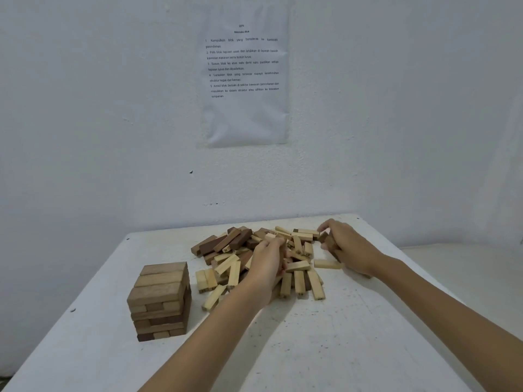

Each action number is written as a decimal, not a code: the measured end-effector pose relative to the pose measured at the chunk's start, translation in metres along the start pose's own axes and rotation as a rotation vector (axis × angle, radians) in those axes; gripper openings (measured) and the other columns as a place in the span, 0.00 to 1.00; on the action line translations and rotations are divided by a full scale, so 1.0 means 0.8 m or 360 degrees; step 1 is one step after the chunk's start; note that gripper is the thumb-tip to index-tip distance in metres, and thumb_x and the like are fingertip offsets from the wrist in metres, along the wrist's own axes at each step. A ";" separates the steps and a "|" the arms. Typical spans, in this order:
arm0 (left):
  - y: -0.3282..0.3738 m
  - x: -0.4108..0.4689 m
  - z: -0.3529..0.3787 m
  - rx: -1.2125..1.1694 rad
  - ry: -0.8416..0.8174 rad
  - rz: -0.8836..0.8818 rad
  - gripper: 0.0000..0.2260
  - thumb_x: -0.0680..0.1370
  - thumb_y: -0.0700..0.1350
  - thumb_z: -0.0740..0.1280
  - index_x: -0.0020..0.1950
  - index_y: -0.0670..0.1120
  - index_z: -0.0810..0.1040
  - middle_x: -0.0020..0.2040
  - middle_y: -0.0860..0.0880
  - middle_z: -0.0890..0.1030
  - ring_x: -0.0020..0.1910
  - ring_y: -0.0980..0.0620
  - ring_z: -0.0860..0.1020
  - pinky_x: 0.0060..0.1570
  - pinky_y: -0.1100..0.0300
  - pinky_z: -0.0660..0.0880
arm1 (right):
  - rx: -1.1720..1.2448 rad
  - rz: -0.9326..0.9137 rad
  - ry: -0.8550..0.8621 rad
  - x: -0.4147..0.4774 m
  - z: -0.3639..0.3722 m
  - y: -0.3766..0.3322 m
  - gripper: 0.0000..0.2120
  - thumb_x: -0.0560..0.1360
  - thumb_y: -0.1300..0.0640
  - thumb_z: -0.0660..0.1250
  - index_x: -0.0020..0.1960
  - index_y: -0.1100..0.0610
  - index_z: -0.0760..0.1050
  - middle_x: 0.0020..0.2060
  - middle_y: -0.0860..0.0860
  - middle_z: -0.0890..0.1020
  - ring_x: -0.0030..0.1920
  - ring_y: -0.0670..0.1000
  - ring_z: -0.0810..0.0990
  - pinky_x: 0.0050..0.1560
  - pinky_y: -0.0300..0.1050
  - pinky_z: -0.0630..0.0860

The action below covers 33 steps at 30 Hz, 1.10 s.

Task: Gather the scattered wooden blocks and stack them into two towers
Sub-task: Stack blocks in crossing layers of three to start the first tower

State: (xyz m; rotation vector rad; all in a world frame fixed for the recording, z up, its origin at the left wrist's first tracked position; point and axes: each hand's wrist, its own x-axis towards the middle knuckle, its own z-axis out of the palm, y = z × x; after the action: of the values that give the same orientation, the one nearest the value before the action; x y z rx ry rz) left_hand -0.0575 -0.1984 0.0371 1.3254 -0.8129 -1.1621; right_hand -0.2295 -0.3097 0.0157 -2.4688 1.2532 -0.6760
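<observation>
White wall behind, with a printed sheet [244,80] taped up; below, a scuffed white table [311,349] carrying everything. Well to the left of the left hand's [267,264] fingers: one tower [161,301] of wooden blocks, several crossed layers high, standing alone. Under and around those same fingers: the loose pile of blocks [235,250], pale and dark mixed, many leaning on one another. Left fingers curled down into the pile's middle and seen only from behind; cannot tell whether gripping a block or merely raking. Right hand [348,250] at the pile's right fringe, thumb and fingers pinching a dark block [329,244] held roughly upright. Just below those fingers, a pale block [327,264] lying flat.

Risk of shoving blocks leftward into the tower by raking too broadly with the left fingers. Risk too of toppling leaning neighbours by tugging one block from beneath, with strays sliding toward the table edge beyond the right fingers. Possible slip of the upright dark block from so light a pinch. No second tower begun yet; well short of done.
</observation>
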 end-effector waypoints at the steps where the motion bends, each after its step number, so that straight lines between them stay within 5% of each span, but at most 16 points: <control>1: 0.001 -0.004 -0.001 0.0009 -0.0007 0.0010 0.06 0.81 0.44 0.59 0.49 0.43 0.74 0.36 0.49 0.75 0.29 0.56 0.70 0.33 0.64 0.69 | 0.0045 -0.0022 0.0105 -0.004 -0.004 -0.009 0.10 0.78 0.67 0.62 0.51 0.52 0.70 0.37 0.45 0.75 0.45 0.48 0.75 0.51 0.43 0.75; 5: -0.001 -0.029 -0.010 0.0112 0.0026 0.0067 0.07 0.81 0.44 0.60 0.48 0.42 0.75 0.35 0.51 0.74 0.31 0.58 0.69 0.24 0.72 0.67 | 0.0570 0.0039 0.0140 -0.037 -0.017 -0.064 0.05 0.79 0.61 0.65 0.54 0.56 0.73 0.44 0.48 0.77 0.42 0.45 0.74 0.39 0.28 0.70; 10: -0.019 -0.060 -0.030 0.0231 0.0152 0.0115 0.10 0.80 0.48 0.62 0.55 0.44 0.77 0.44 0.49 0.76 0.40 0.54 0.72 0.37 0.61 0.69 | 0.0934 0.0165 -0.0008 -0.080 0.002 -0.110 0.06 0.79 0.55 0.66 0.54 0.53 0.74 0.42 0.46 0.78 0.43 0.45 0.76 0.38 0.32 0.68; 18: -0.045 -0.102 -0.080 0.0325 0.0200 0.0189 0.08 0.76 0.45 0.70 0.53 0.44 0.80 0.50 0.42 0.81 0.46 0.49 0.79 0.37 0.62 0.77 | 0.0729 0.0182 -0.0183 -0.124 0.051 -0.150 0.12 0.77 0.50 0.67 0.53 0.58 0.73 0.44 0.49 0.78 0.44 0.47 0.75 0.43 0.40 0.70; 23: -0.059 -0.116 -0.099 0.0426 0.0158 0.0251 0.07 0.75 0.43 0.71 0.52 0.44 0.82 0.50 0.38 0.81 0.45 0.49 0.80 0.36 0.64 0.76 | 0.0930 0.0204 -0.0206 -0.139 0.068 -0.167 0.11 0.78 0.52 0.67 0.54 0.60 0.75 0.45 0.54 0.81 0.49 0.53 0.79 0.51 0.46 0.74; 27: -0.066 -0.117 -0.105 0.0499 0.0047 0.0194 0.10 0.77 0.40 0.68 0.58 0.44 0.78 0.50 0.40 0.77 0.42 0.53 0.77 0.32 0.69 0.71 | 0.0646 0.0233 -0.0078 -0.135 0.076 -0.170 0.15 0.77 0.50 0.67 0.51 0.63 0.75 0.50 0.58 0.79 0.52 0.57 0.77 0.48 0.43 0.71; 30: -0.065 -0.116 -0.106 0.0569 -0.0035 0.0191 0.11 0.78 0.39 0.67 0.60 0.45 0.76 0.46 0.46 0.75 0.40 0.55 0.75 0.35 0.69 0.71 | 0.0516 0.0245 -0.0058 -0.132 0.082 -0.166 0.11 0.76 0.46 0.68 0.40 0.51 0.72 0.45 0.50 0.73 0.50 0.52 0.74 0.55 0.47 0.73; 33: -0.070 -0.113 -0.107 0.0722 -0.0043 0.0286 0.12 0.77 0.41 0.68 0.60 0.44 0.76 0.44 0.48 0.74 0.42 0.56 0.73 0.40 0.67 0.71 | 0.0379 0.0274 0.0008 -0.136 0.089 -0.162 0.11 0.76 0.45 0.68 0.46 0.52 0.72 0.47 0.47 0.66 0.54 0.49 0.68 0.56 0.43 0.69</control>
State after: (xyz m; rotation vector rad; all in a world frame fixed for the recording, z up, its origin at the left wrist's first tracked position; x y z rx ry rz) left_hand -0.0105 -0.0810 -0.0133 1.5653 -1.2397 -0.8838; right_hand -0.1596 -0.1427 -0.0163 -2.1421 1.2871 -0.7391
